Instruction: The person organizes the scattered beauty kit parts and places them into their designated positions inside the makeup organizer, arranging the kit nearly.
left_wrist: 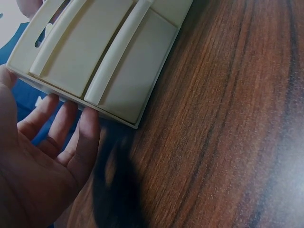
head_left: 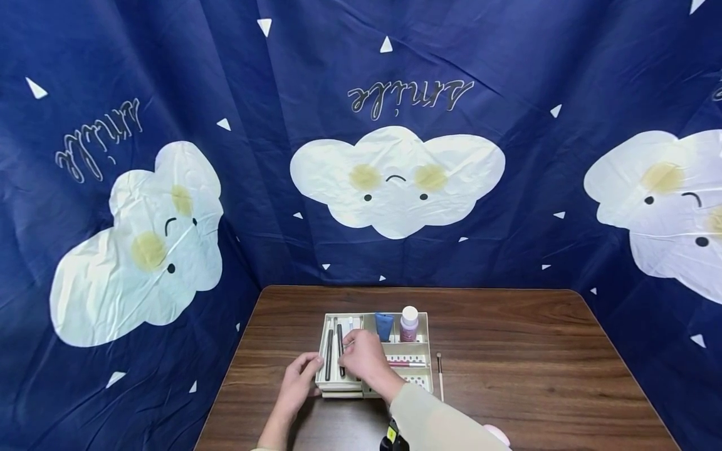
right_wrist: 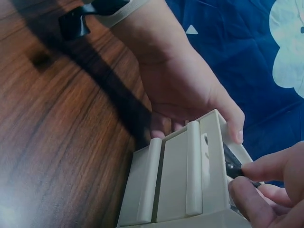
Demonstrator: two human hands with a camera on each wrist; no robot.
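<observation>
A cream desktop organizer (head_left: 424, 351) with two drawers (left_wrist: 107, 42) in its front sits on the wooden table. My right hand (head_left: 363, 356) reaches over its left compartment and pinches a slim black pen-like stick (head_left: 340, 335) between thumb and fingers. In the right wrist view, the dark rounded end of that stick (right_wrist: 232, 169) shows between the fingertips. A second black stick (head_left: 329, 356) lies to its left in the same compartment. My left hand (head_left: 296, 381) rests against the organizer's left side, fingertips on the outer wall and thumb at the top rim.
A blue tube (head_left: 384, 326) and a purple bottle with a white cap (head_left: 409, 325) stand in the back compartments. A pink-and-white stick (head_left: 405, 363) lies before them. On the table (head_left: 524, 363), a makeup brush (head_left: 440, 376) lies right of the organizer. Blue cloud-print curtains (head_left: 395, 263) surround the table.
</observation>
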